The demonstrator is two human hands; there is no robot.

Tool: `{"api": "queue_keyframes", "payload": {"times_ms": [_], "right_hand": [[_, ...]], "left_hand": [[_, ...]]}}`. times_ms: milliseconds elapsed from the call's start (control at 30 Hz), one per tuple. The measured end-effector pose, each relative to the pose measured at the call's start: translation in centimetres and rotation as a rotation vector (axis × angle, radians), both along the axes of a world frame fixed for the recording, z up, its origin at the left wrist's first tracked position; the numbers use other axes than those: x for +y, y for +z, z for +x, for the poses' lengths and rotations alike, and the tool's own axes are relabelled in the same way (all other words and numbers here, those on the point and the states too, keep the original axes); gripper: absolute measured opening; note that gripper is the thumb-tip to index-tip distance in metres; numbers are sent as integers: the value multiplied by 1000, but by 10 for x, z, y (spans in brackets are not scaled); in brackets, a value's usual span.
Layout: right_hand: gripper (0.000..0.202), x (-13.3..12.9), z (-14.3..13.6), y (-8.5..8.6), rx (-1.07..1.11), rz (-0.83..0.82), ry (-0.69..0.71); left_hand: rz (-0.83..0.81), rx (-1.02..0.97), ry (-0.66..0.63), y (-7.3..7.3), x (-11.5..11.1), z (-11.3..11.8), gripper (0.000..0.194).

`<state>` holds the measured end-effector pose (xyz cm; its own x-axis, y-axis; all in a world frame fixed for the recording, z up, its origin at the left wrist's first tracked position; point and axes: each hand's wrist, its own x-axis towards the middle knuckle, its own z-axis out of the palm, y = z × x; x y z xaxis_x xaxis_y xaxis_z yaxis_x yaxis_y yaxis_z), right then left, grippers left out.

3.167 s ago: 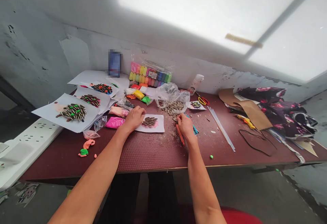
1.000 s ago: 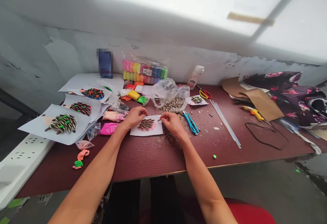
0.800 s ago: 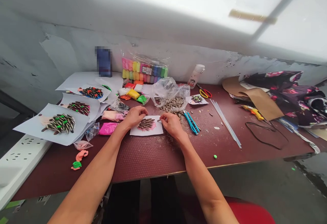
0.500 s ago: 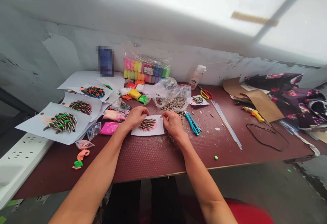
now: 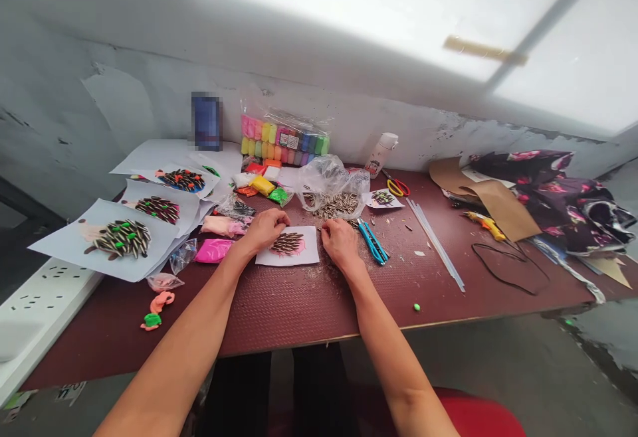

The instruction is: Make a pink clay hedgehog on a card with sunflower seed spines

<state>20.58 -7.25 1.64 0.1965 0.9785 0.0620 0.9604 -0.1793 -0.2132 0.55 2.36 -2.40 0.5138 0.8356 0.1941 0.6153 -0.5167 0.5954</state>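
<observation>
A small white paper card [image 5: 310, 251] lies on the table before me, with striped sunflower seeds [image 5: 287, 243] set close together on a pink shape. At its upper left edge my left hand [image 5: 269, 228] holds the card, fingers bent and thumb against them. My right hand [image 5: 341, 241] is just off the card's right edge, its fingertips pinched together; whatever is between them is too small to make out. Behind it, a clear plastic bag [image 5: 326, 174] has loose sunflower seeds [image 5: 339, 204] spilling at its mouth. A blue utility knife [image 5: 373, 243] lies right of my right hand.
Finished hedgehog pictures [image 5: 122, 239] are stacked left, beside a white power strip [image 5: 42, 297]. Bright clay packs [image 5: 214, 250] lie near my left hand. Scissors [image 5: 397, 187], clear glue sticks [image 5: 436, 244] and a yellow glue gun [image 5: 486, 224] are to the right.
My right hand has moved slightly right, away from the card's edge. My left hand stays at the card's upper left. The view has shifted a little.
</observation>
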Motion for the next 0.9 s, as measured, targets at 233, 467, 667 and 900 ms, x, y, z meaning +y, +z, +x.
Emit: {"api": "queue_keyframes", "payload": {"times_ms": [233,467,667,900], "right_hand": [[19,1,-4,2,3,-35,31],[19,3,2,-5,184,103,4],[19,3,7,-15,692,204,94],[18,-4,-1,-22,652,190,135]], "left_hand": [[5,2,-5,0,0,0,23],[6,0,-15,-2,1,-1,24],[14,-7,-15,-3,1,-1,25],[-2,-5,-13,0,1,-1,26]]}}
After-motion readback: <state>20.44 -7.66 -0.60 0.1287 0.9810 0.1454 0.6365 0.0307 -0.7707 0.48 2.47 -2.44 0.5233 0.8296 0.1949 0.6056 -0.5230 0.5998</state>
